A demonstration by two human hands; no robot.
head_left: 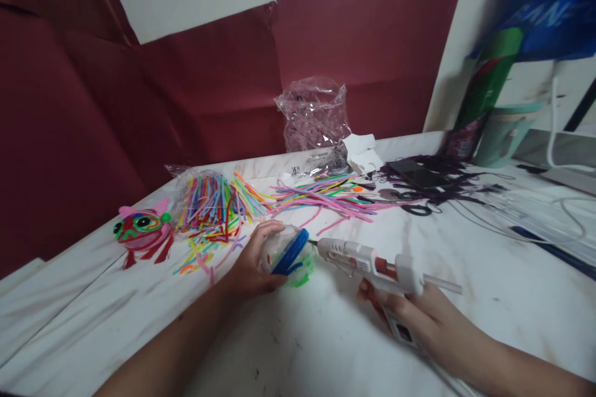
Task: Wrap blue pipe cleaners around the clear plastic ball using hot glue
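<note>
Counts: 2 hands, one left hand [254, 263] and one right hand [421, 316]. Glue gun [363, 257]: 1, with 1 glue stick [442, 283] out the back. Clear plastic body [277, 248]: 1. Blue strips [292, 253] on it: at least 2 (they overlap, can't split them cleanly). Pink-eared figure [149, 232]: 1, with 2 dark eyes showing. Clear bags: 2, one stick-filled bag [202, 198] and one crumpled bag [314, 115]. Loose fuzzy sticks [326, 200]: dozens, too tangled for an exact number. Torn white scrap [362, 155]: 1. Orange dot [357, 188]: 1. Dark phone-like slab [416, 175]: 1. Pale green cup [505, 136]: 1. Tabletop [326, 335]: 1.
</note>
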